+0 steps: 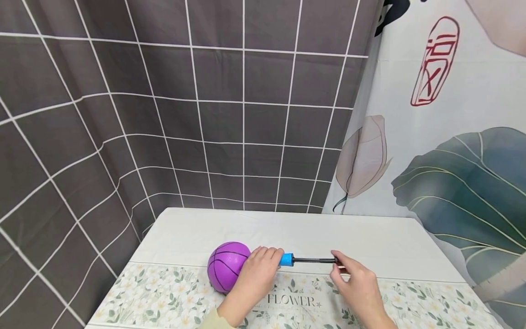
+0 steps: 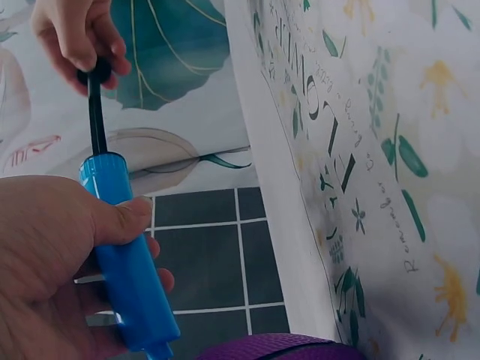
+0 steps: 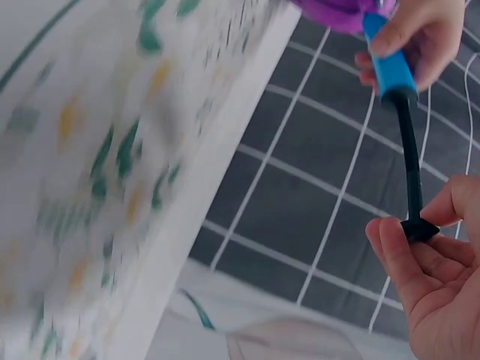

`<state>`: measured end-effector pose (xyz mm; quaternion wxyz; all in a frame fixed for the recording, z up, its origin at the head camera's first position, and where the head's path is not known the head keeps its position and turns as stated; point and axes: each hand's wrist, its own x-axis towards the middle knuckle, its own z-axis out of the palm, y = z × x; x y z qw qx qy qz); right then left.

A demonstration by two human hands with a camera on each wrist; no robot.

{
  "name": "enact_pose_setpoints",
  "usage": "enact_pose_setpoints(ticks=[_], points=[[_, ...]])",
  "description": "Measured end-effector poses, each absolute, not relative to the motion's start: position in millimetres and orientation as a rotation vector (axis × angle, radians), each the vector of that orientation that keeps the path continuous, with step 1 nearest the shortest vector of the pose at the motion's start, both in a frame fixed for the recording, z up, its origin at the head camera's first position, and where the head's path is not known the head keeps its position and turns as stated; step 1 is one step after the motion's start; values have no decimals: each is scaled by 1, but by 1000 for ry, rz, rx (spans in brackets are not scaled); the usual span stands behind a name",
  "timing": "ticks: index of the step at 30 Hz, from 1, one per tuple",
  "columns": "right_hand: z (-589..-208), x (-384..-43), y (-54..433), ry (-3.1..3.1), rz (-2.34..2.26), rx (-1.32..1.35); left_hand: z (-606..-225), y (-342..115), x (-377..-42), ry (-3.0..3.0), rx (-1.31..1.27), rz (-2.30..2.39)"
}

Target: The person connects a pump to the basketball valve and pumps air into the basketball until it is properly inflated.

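Note:
A blue hand pump lies level above the table, its black rod drawn out to the right. My left hand grips the blue barrel, thumb over one side and fingers round the other. With thumb and fingertips my right hand pinches the small black handle at the rod's end. A purple ball with black basketball lines sits just left of my left hand. The barrel's narrow tip points toward the ball; where it meets the ball is hidden behind my left hand in the head view.
The white table carries a floral runner printed with the word FLOWER. Behind it hangs a dark curtain with a white grid. At the right is a pale cloth printed with large leaves.

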<state>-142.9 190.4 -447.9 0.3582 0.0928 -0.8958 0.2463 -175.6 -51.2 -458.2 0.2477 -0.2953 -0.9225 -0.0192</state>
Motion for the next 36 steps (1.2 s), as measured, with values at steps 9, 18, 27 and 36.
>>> enact_pose_setpoints(ticks=[9,18,27,36], points=[[-450,-142,196,-2260,617,235,-458,-44,-173,-2556,-760,-48],[-458,-146,151,-2306,654,294,-461,-31,-168,-2581,-704,-40],[-462,-147,137,-2354,682,356,-464,-34,-168,-2537,-724,-26],[-454,-145,178,-2264,640,300,-465,-39,-170,-2527,-740,-7]])
